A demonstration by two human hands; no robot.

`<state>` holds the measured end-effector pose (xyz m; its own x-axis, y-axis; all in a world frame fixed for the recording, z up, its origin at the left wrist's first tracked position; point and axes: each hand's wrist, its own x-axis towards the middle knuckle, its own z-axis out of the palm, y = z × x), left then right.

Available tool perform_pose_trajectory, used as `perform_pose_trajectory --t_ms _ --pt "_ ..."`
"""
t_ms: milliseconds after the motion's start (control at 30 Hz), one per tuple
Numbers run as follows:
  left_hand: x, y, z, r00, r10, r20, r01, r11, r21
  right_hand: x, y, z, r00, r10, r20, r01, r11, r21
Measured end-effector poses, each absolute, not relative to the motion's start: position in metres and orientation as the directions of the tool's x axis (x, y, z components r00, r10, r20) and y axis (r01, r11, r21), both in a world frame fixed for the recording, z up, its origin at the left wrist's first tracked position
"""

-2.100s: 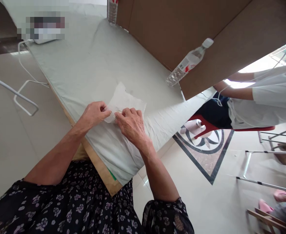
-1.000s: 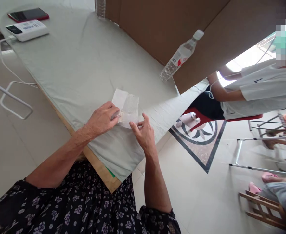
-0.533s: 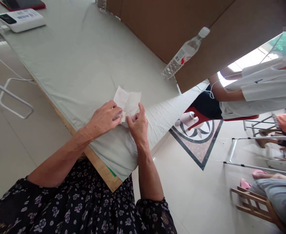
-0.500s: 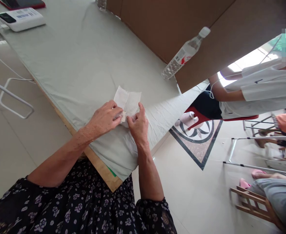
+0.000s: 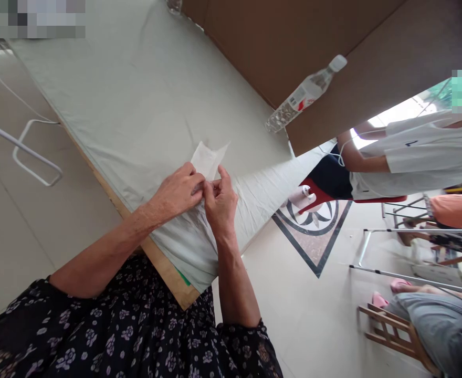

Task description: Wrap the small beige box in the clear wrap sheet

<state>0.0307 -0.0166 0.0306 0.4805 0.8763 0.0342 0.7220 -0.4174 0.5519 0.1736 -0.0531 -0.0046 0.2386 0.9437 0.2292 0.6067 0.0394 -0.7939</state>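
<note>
A thin white sheet of paper [image 5: 207,159], creased down its middle, rises from between my hands near the table corner. My left hand [image 5: 181,186] has its fingers curled and pinched at the sheet's lower edge. Close against it, my right hand [image 5: 221,202] pinches the same edge between thumb and fingers, its index finger pointing up. The fingertips of both hands meet and cover whatever lies in the fold. Under them spreads the pale green tablecloth [image 5: 136,105].
A clear plastic bottle [image 5: 304,94] stands by a large brown cardboard panel [image 5: 270,47]. At right a person in a white shirt [image 5: 420,152] sits beyond the table. A wooden chair [image 5: 396,336] and metal frame [image 5: 412,278] are lower right. A white cable [image 5: 30,139] hangs left.
My hands have drawn together, and the paper's upper part has folded narrower. The small pale piece seen between my fingers is now hidden. The view has shifted slightly.
</note>
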Motion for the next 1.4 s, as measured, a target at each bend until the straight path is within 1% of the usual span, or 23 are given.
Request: perform_pose_trajectory --t_ms 100,167,233,300,367,433,500,600,667,700,767,833,933,1000,1067,1100,1167,1267,1333,1400 --pt "0.032 -0.017 0.029 0.466 0.884 0.042 0.717 -0.405 0.567 0.18 -0.054 -0.003 0.176 0.966 0.191 0.574 0.057 -0.817" --pt "0.032 -0.017 0.026 0.465 0.883 0.057 0.708 -0.41 0.574 0.189 -0.054 0.0 0.103 0.985 0.14 0.486 0.073 -0.871" --pt "0.032 -0.017 0.021 0.468 0.88 0.081 0.689 -0.421 0.59 0.198 -0.054 0.003 -0.001 0.997 0.081 0.364 0.076 -0.928" --pt "0.031 -0.016 0.015 0.456 0.883 0.116 0.663 -0.424 0.617 0.205 -0.053 0.007 -0.103 0.994 0.048 0.293 0.076 -0.953" --pt "0.028 -0.016 0.01 0.437 0.886 0.155 0.617 -0.421 0.665 0.208 -0.051 0.01 -0.164 0.986 0.039 0.329 0.092 -0.94" --pt "0.025 -0.017 0.006 0.403 0.897 0.18 0.561 -0.398 0.726 0.206 -0.049 0.015 -0.188 0.982 0.035 0.432 0.115 -0.894" --pt "0.023 -0.017 0.004 0.325 0.926 0.193 0.53 -0.348 0.774 0.201 -0.046 0.018 -0.199 0.979 0.033 0.54 0.137 -0.83" --pt "0.024 -0.016 0.005 0.195 0.96 0.202 0.536 -0.277 0.797 0.196 -0.043 0.023 -0.217 0.975 0.05 0.648 0.182 -0.739" --pt "0.028 -0.015 0.005 0.181 0.967 0.181 0.543 -0.252 0.801 0.197 -0.042 0.025 -0.248 0.967 0.062 0.666 0.216 -0.714" --pt "0.03 -0.014 0.005 0.189 0.969 0.16 0.544 -0.239 0.804 0.199 -0.041 0.026 -0.267 0.962 0.059 0.65 0.225 -0.725" --pt "0.034 -0.013 0.002 0.205 0.972 0.118 0.543 -0.213 0.812 0.206 -0.039 0.025 -0.301 0.953 0.03 0.57 0.205 -0.795" --pt "0.036 -0.012 -0.001 0.215 0.972 0.092 0.547 -0.198 0.814 0.215 -0.036 0.022 -0.256 0.967 0.01 0.46 0.131 -0.878" --pt "0.037 -0.012 -0.003 0.23 0.969 0.087 0.554 -0.203 0.807 0.228 -0.029 0.013 -0.008 0.999 -0.039 0.343 -0.034 -0.939" --pt "0.036 -0.013 -0.003 0.237 0.967 0.094 0.558 -0.215 0.802 0.231 -0.021 0.006 0.115 0.982 -0.151 0.277 -0.178 -0.944" --pt "0.036 -0.014 -0.001 0.257 0.961 0.107 0.575 -0.241 0.782 0.23 -0.012 -0.001 0.126 0.958 -0.258 0.207 -0.28 -0.937" --pt "0.036 -0.015 0.0 0.276 0.955 0.114 0.589 -0.261 0.765 0.227 -0.007 -0.004 0.117 0.953 -0.281 0.181 -0.299 -0.937" --pt "0.036 -0.016 0.002 0.327 0.936 0.129 0.624 -0.316 0.714 0.221 0.005 -0.009 0.106 0.954 -0.282 0.163 -0.296 -0.941" --pt "0.036 -0.017 0.004 0.383 0.913 0.137 0.672 -0.378 0.637 0.214 0.02 -0.012 0.11 0.957 -0.268 0.193 -0.285 -0.939" --pt "0.037 -0.016 0.003 0.384 0.914 0.131 0.689 -0.379 0.618 0.212 0.027 -0.013 0.091 0.962 -0.258 0.215 -0.272 -0.938" --pt "0.036 -0.015 0.002 0.369 0.921 0.129 0.685 -0.363 0.632 0.213 0.03 -0.013 0.061 0.967 -0.246 0.238 -0.254 -0.937"
